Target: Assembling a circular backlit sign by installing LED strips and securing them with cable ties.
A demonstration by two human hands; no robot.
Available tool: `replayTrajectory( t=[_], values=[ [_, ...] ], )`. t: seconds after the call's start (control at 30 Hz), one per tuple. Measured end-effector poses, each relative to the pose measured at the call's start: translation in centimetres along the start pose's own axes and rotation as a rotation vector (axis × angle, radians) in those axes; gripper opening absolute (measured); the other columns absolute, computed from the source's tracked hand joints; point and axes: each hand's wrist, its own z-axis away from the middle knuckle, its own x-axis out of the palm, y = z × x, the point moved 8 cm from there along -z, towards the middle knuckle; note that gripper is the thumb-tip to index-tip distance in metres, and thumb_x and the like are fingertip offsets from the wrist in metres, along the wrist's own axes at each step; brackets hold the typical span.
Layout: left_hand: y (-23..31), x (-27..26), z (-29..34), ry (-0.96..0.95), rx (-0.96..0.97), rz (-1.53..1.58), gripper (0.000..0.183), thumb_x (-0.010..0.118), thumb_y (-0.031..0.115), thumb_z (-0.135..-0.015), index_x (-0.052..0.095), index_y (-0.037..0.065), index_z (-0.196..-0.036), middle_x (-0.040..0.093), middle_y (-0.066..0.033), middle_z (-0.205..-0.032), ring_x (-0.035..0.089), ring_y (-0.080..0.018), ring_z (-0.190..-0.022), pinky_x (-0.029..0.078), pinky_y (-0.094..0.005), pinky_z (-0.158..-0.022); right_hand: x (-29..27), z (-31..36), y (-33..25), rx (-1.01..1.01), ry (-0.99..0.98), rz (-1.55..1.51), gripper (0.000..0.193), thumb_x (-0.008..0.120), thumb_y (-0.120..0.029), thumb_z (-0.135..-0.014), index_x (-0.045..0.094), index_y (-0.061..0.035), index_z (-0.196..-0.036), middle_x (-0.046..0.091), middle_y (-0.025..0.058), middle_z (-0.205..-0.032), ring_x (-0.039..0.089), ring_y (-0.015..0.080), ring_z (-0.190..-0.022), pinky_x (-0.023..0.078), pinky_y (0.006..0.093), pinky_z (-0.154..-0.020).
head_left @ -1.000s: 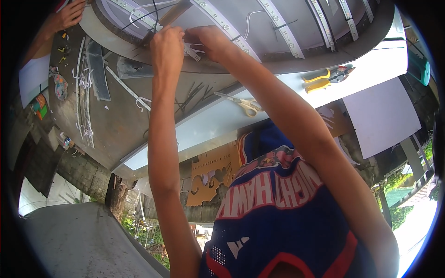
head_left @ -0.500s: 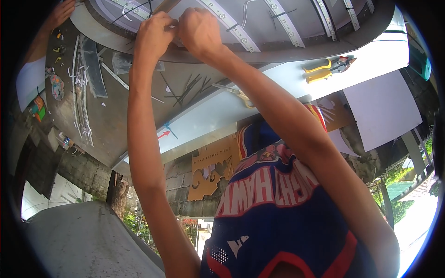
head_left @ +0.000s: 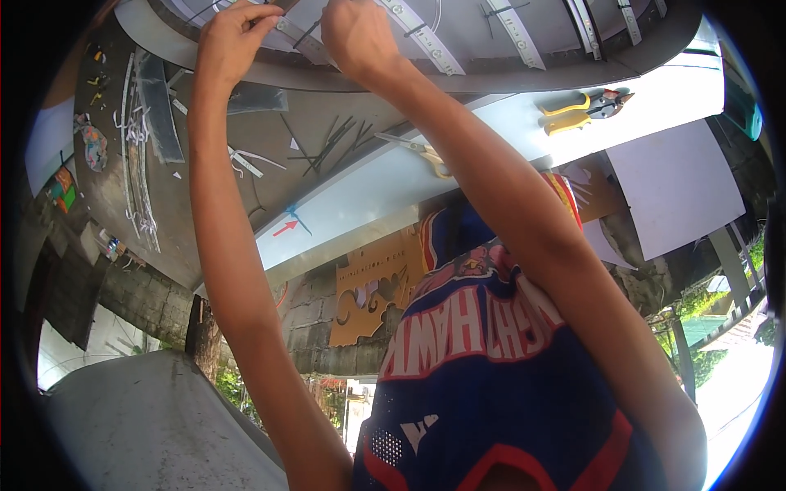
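Head view shows both forearms rising from the lower edge over a blue jersey (head_left: 491,360). Nearer on the grey tabletop (head_left: 344,98) lie scissors (head_left: 422,151) and yellow-handled snips (head_left: 585,108), probably kept within reach. At its far edge, the left hand (head_left: 233,37) and right hand (head_left: 356,33) pinch a pale strip (head_left: 299,37), fingers closed on it, seemingly steadying it. Beyond are a block wall (head_left: 139,299) and greenery.

Both arms stretch far forward, nearly straight. The left hand (head_left: 232,37) has its fingers curled and pinched together; the right hand (head_left: 354,34) is closed in a loose fist.
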Motion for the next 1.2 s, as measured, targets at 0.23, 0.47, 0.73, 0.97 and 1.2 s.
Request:
replayTrajectory(
  t=[0.23,0.47,0.73,0.97,1.2],
  values=[
    [3.5,2.2,0.4,0.11,0.249,-0.002,0.015,0.067,0.003,-0.071,0.07,-0.003,-0.085,0.064,-0.0153,-0.084,0.061,-0.0327,-0.083,0.048,-0.0393,-0.075,-0.2,-0.2,-0.9,-0.049,0.011,-0.001,0.02,0.054,-0.005,-0.084,0.049,0.0088,-0.098,0.057,0.0336,-0.089,0.059,0.0489,-0.08,0.048,0.052,-0.067],
    [2.4,4.2,-0.1,0.186,0.248,-0.223,0.008,0.066,0.001,-0.072,0.067,-0.005,-0.079,0.064,-0.017,-0.088,0.059,-0.0365,-0.089,0.047,-0.0425,-0.078,0.0,-0.4,-0.4,-0.039,0.012,-0.013,0.024,0.057,-0.005,-0.084,0.05,0.0117,-0.1,0.057,0.0352,-0.093,0.06,0.0492,-0.083,0.049,0.0504,-0.069],
    [2.7,3.4,0.0,0.098,0.132,-0.188,0.009,0.065,0.002,-0.074,0.068,-0.003,-0.081,0.063,-0.0164,-0.09,0.058,-0.0353,-0.096,0.047,-0.0407,-0.084,-1.1,-0.2,-0.9,-0.186,0.048,0.182,0.022,0.054,-0.004,-0.082,0.051,0.0084,-0.1,0.059,0.0305,-0.089,0.062,0.0442,-0.081,0.051,0.0476,-0.069],
    [2.3,2.8,-0.5,-0.137,0.317,-0.077,0.015,0.063,0.011,-0.077,0.073,0.0,-0.082,0.067,-0.0129,-0.094,0.058,-0.0314,-0.093,0.045,-0.0385,-0.084,-1.5,-0.5,-1.2,-0.148,-0.114,0.301,0.018,0.052,-0.004,-0.083,0.05,0.0066,-0.097,0.058,0.0278,-0.089,0.064,0.0412,-0.075,0.052,0.0462,-0.065],
    [3.4,3.0,-0.2,-0.111,0.277,-0.105,0.019,0.064,0.014,-0.075,0.072,-0.001,-0.084,0.068,-0.0136,-0.087,0.059,-0.0318,-0.088,0.045,-0.0391,-0.083,-0.7,-0.8,-0.5,-0.293,-0.078,0.314,0.022,0.054,-0.003,-0.079,0.05,0.0082,-0.098,0.058,0.028,-0.088,0.063,0.0415,-0.071,0.051,0.0465,-0.061]
  ],
)
